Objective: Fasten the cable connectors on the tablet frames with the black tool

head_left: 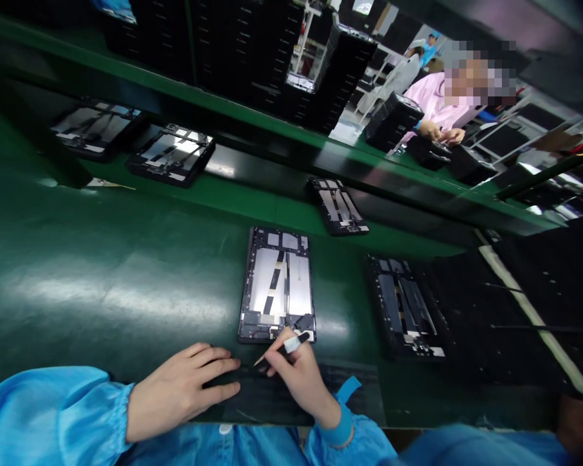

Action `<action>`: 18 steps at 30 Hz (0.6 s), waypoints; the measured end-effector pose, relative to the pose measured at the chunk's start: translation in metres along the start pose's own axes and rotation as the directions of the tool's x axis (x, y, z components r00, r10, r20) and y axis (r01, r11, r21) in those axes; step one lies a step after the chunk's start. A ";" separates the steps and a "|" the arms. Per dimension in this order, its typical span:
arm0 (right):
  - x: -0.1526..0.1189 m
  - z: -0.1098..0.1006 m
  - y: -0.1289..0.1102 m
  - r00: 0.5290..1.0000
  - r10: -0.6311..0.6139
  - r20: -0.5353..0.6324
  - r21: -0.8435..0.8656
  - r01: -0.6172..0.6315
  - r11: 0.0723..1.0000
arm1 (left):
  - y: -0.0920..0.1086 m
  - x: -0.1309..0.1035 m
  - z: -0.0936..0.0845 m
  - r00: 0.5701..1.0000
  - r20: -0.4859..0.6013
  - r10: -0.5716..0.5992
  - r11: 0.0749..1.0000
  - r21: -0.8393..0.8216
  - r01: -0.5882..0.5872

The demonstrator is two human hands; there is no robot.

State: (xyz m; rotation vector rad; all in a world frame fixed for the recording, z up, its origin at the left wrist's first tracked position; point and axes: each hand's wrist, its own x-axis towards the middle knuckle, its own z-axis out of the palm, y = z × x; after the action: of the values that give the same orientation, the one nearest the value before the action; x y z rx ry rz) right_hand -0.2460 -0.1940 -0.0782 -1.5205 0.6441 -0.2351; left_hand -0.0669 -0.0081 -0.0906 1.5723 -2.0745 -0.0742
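Observation:
Flat on the green table lies my left hand (182, 388), palm down with its fingers stretched and a little apart, holding nothing. My right hand (298, 375) is closed around slim pointed tweezers (296, 343) with a black end and a white label; their tip points down left, near the left fingertips. Just beyond both hands rests an opened tablet (298, 275), its silver batteries, dark flex cables and boards exposed. The right hand is at its lower right edge; whether it touches the tablet I cannot tell. A dark mat (350, 388) lies under the right hand.
Further opened tablets lie around: one (403, 304) at right, one (340, 207) behind, two (172, 152) at back left. Black stacked trays (252, 58) stand on a green shelf (272, 120). A black covering (505, 310) lies at right. Across the shelf works a person in pink (432, 94).

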 end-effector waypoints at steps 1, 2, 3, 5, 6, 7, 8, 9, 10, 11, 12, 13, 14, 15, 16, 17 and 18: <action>0.003 -0.005 -0.004 1.000 -0.003 -0.025 0.032 0.004 0.999 | 0.000 0.003 -0.002 1.000 -0.001 -0.002 1.000 -0.020 0.002; 0.008 -0.011 -0.010 0.999 -0.005 -0.042 0.040 0.007 0.999 | -0.001 0.006 -0.003 1.000 -0.003 -0.003 0.999 -0.038 0.003; 0.014 -0.016 -0.016 0.999 0.002 -0.043 0.035 0.000 0.999 | -0.003 0.011 -0.005 1.000 -0.005 -0.001 0.999 -0.051 0.001; 0.030 -0.023 -0.028 0.999 0.053 0.007 0.029 -0.053 0.998 | -0.009 0.020 -0.009 1.000 -0.029 0.007 0.999 -0.040 -0.008; 0.038 -0.025 -0.032 0.995 0.089 0.045 0.025 -0.090 0.996 | -0.013 0.025 -0.010 0.998 -0.055 0.007 1.000 -0.013 -0.008; 0.046 -0.025 -0.035 0.989 0.124 0.081 0.018 -0.126 0.992 | -0.017 0.029 -0.010 0.996 -0.083 0.012 1.000 0.022 -0.010; 0.053 -0.024 -0.037 0.981 0.156 0.115 0.009 -0.158 0.987 | -0.021 0.033 -0.009 0.994 -0.110 0.014 0.998 0.055 -0.008; 0.060 -0.023 -0.038 0.973 0.180 0.144 -0.002 -0.182 0.983 | -0.025 0.035 -0.008 0.991 -0.132 0.013 0.997 0.082 -0.002; 0.065 -0.022 -0.038 0.966 0.197 0.166 -0.011 -0.198 0.980 | -0.028 0.036 -0.007 0.989 -0.149 0.008 0.995 0.103 0.007; 0.068 -0.021 -0.037 0.961 0.206 0.183 -0.017 -0.206 0.978 | -0.030 0.036 -0.005 0.987 -0.159 0.004 0.993 0.118 0.015; 0.071 -0.020 -0.037 0.957 0.211 0.198 -0.022 -0.211 0.977 | -0.031 0.035 -0.003 0.987 -0.161 0.000 0.992 0.127 0.020; 0.073 -0.019 -0.036 0.954 0.214 0.208 -0.026 -0.213 0.977 | -0.032 0.035 -0.002 0.986 -0.164 -0.004 0.991 0.133 0.026; 0.074 -0.019 -0.035 0.952 0.217 0.215 -0.030 -0.215 0.976 | -0.032 0.034 -0.001 0.986 -0.165 -0.007 0.990 0.138 0.030; 0.074 -0.019 -0.035 0.950 0.220 0.220 -0.035 -0.218 0.975 | -0.031 0.033 0.000 0.987 -0.162 -0.007 0.990 0.140 0.030; 0.074 -0.020 -0.034 0.949 0.223 0.223 -0.039 -0.220 0.975 | -0.031 0.032 0.001 0.987 -0.160 -0.008 0.990 0.141 0.031; 0.074 -0.020 -0.035 0.947 0.226 0.226 -0.042 -0.222 0.974 | -0.031 0.031 0.001 0.987 -0.159 -0.012 0.989 0.141 0.034; 0.074 -0.020 -0.035 0.946 0.227 0.230 -0.043 -0.224 0.974 | -0.030 0.031 0.001 0.987 -0.159 -0.015 0.989 0.141 0.038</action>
State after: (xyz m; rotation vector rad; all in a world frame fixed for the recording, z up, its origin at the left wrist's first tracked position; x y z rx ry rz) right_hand -0.1878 -0.2524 -0.0612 -1.4491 0.6255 0.1238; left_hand -0.0464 -0.0462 -0.0902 1.6346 -1.9733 0.1886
